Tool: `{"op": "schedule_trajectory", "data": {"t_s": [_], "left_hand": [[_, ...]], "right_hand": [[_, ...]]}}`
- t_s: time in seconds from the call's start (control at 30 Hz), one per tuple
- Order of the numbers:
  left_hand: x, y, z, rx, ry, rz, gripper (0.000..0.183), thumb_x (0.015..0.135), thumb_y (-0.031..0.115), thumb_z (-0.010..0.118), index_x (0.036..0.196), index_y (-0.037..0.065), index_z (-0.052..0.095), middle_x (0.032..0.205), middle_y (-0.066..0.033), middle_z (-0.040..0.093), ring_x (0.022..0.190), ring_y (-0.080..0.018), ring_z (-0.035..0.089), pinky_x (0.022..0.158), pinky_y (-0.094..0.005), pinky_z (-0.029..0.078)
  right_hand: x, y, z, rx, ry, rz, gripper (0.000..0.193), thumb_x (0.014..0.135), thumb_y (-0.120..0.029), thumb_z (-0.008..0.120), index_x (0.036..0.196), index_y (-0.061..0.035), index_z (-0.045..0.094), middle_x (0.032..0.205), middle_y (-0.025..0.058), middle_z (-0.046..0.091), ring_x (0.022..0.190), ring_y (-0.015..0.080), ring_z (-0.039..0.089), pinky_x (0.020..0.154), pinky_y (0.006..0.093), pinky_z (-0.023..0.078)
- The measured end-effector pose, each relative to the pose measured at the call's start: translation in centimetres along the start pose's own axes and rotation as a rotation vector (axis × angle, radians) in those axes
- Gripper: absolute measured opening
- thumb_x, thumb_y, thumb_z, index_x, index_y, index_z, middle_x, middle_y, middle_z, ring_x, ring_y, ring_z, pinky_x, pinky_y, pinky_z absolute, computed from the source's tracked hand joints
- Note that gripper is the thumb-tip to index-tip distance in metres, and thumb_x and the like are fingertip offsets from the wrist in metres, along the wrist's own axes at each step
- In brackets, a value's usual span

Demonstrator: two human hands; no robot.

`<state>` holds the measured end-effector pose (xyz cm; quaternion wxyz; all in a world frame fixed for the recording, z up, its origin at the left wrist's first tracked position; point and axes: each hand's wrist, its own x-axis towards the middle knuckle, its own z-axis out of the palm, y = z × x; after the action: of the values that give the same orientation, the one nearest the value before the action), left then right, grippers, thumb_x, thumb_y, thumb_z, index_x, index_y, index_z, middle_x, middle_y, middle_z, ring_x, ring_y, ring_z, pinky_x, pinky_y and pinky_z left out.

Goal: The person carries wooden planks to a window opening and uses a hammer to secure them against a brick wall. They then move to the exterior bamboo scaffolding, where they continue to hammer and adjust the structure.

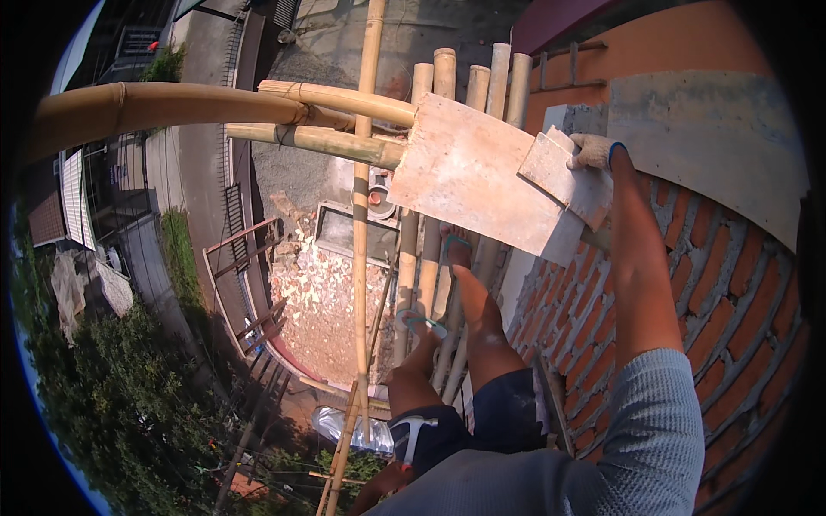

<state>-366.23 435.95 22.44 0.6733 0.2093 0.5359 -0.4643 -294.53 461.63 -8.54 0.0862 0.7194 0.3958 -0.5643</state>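
My right hand (592, 152), in a pale knitted glove with a blue cuff, is stretched forward. Its fingers close over the edge of a small rectangular board piece (551, 170). That piece lies over a larger pale plywood sheet (473, 172), which rests across bamboo poles. Low in the picture, close to my shorts, my left hand (383, 483) is partly hidden by my shirt and in shade. It appears wrapped round the handle of a claw hammer (415, 434), whose metal head points up.
I stand in sandals on lengthwise bamboo poles (428, 275), high above rubble-strewn ground (331, 301). An upright bamboo pole (361, 232) and horizontal ones (198, 107) cross at left. A brick wall (714, 292) rises at right, with a grey board (705, 138) beyond it.
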Motion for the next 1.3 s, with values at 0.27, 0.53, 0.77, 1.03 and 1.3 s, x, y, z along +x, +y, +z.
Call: {"op": "schedule_trajectory", "data": {"t_s": [0.27, 0.53, 0.77, 1.03, 1.3], "left_hand": [[0.4, 0.8, 0.3, 0.033, 0.031, 0.008, 0.032, 0.083, 0.033, 0.059, 0.086, 0.001, 0.066, 0.069, -0.0076, 0.063, 0.064, -0.0168, 0.060, 0.062, -0.0345, 0.048], [2.4, -0.2, 0.2, 0.107, -0.067, 0.036, 0.043, 0.083, 0.043, 0.064, 0.093, 0.002, 0.068, 0.074, -0.0123, 0.067, 0.070, -0.0219, 0.065, 0.066, -0.0375, 0.052], [3.0, 0.1, 3.3, -0.030, 0.066, 0.316, 0.035, 0.086, 0.036, 0.062, 0.088, 0.001, 0.064, 0.069, -0.0078, 0.062, 0.067, -0.0188, 0.058, 0.066, -0.0382, 0.047], [2.9, -0.4, 4.8, -0.041, -0.129, 0.345, 0.034, 0.087, 0.036, 0.063, 0.084, 0.002, 0.064, 0.073, -0.0063, 0.063, 0.069, -0.0153, 0.057, 0.065, -0.0364, 0.046], [3.7, -6.4, 4.9, -0.115, -0.090, 0.348, 0.046, 0.091, 0.048, 0.063, 0.101, 0.003, 0.067, 0.085, -0.0073, 0.069, 0.076, -0.0165, 0.063, 0.071, -0.0337, 0.049]], "right_hand": [[-2.0, -0.5, -0.4, 0.132, -0.037, -0.072, 0.057, 0.078, -0.021, 0.075, 0.130, -0.0050, 0.057, 0.118, 0.0117, 0.067, 0.107, 0.0238, 0.062, 0.098, 0.0352, 0.045], [-2.4, 0.5, -0.2, 0.285, -0.018, -0.096, 0.056, 0.075, -0.020, 0.076, 0.125, -0.0055, 0.058, 0.111, 0.0106, 0.066, 0.106, 0.0228, 0.059, 0.097, 0.0360, 0.044], [-7.4, 0.0, 2.1, 0.601, -0.079, -0.269, 0.068, 0.076, -0.019, 0.078, 0.136, -0.0024, 0.052, 0.116, 0.0054, 0.064, 0.106, 0.0165, 0.060, 0.092, 0.0316, 0.048], [-15.8, -8.1, 8.9, -0.035, 0.348, -0.342, 0.044, 0.085, -0.003, 0.062, 0.128, -0.0014, 0.048, 0.099, 0.0241, 0.062, 0.090, 0.0347, 0.062, 0.083, 0.0407, 0.050], [-13.2, -8.7, 20.2, -0.349, 0.343, -0.278, 0.031, 0.087, -0.016, 0.064, 0.112, -0.0057, 0.048, 0.089, 0.0253, 0.064, 0.088, 0.0454, 0.063, 0.071, 0.0501, 0.052]]}}
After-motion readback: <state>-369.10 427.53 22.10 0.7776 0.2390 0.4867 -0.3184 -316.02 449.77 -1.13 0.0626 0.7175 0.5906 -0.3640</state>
